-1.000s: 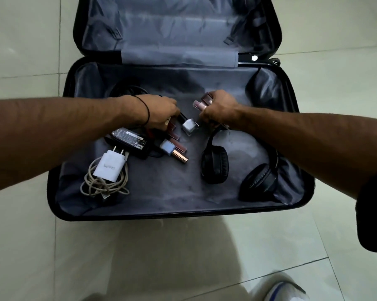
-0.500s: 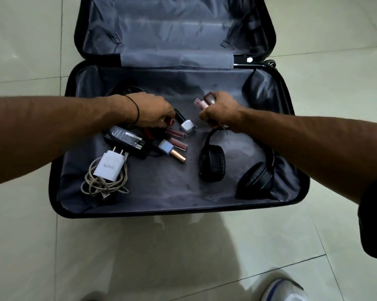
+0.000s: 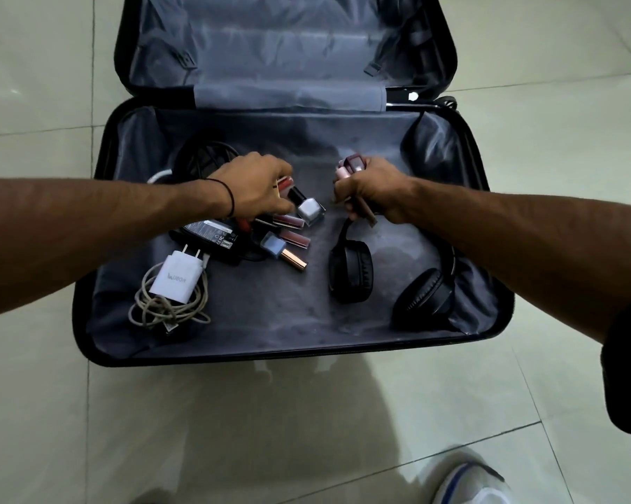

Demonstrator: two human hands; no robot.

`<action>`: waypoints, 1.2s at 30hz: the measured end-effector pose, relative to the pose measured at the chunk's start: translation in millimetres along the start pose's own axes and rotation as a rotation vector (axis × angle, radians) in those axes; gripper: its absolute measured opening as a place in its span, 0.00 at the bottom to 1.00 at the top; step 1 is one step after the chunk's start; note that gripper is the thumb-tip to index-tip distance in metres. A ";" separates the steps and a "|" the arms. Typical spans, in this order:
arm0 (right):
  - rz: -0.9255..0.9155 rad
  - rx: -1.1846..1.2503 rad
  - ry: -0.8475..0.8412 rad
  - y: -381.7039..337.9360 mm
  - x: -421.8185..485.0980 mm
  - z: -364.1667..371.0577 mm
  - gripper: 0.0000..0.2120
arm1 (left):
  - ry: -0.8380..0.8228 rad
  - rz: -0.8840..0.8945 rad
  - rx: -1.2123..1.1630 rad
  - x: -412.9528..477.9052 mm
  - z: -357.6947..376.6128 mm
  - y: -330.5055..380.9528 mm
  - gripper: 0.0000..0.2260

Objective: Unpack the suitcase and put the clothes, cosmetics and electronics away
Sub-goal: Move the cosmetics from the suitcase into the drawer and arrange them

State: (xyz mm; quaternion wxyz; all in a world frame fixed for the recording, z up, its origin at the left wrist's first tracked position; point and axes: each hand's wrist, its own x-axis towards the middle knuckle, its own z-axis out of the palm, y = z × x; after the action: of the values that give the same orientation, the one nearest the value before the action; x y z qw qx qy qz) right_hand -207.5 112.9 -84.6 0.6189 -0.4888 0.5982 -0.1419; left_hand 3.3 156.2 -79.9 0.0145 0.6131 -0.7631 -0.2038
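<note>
**Ana:** What is the left hand [image 3: 259,191] doing?

**Ben:** Its fingers are curled down round a red tube [image 3: 284,182]. A grey nail polish bottle [image 3: 311,209] with a black cap lies right by the fingertips. I cannot tell if they touch it.

**Ana:** And the right hand [image 3: 374,191]?

**Ben:** It is closed in a fist round a bunch of tubes [image 3: 345,172]. Pink and dark red tops poke out above the fist, and a gold end sticks out below.

**Ana:** Where are the other make-up things?

**Ben:** Just under the left hand, on the grey lining. Two pink tubes [image 3: 288,220] lie side by side, with a pale blue bottle [image 3: 272,244] with a gold cap next to them. The hand hides part of the pile.

**Ana:** What else is close by?

**Ben:** A black power brick [image 3: 212,236] lies under the left wrist, right against the pile. A white plug [image 3: 177,278] rests on its coiled grey cable [image 3: 168,311], nearer the person. A black cable [image 3: 205,158] is bunched up behind the left hand.

**Ana:** And on the right?

**Ben:** Black headphones [image 3: 350,271]. One ear cup lies just below the right hand, and the other is near the right corner. The right arm covers the band between them.

**Ana:** Where is all this?

**Ben:** Inside the open black suitcase [image 3: 85,285], which lies flat on a pale tiled floor [image 3: 34,412]. Its lid [image 3: 288,41] lies open on the far side. A white shoe [image 3: 470,478] shows at the bottom edge.
</note>
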 end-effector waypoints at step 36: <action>-0.276 -0.522 0.090 -11.8 25.3 24.1 0.15 | -0.012 -0.559 -0.716 -33.5 0.0 2.4 0.07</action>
State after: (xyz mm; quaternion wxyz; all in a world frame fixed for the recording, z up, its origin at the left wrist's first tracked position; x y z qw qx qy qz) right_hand -175.3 98.5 -95.4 0.4200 -0.7015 0.5691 -0.0878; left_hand 9.4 188.2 -71.5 0.1658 0.7509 -0.4497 -0.4544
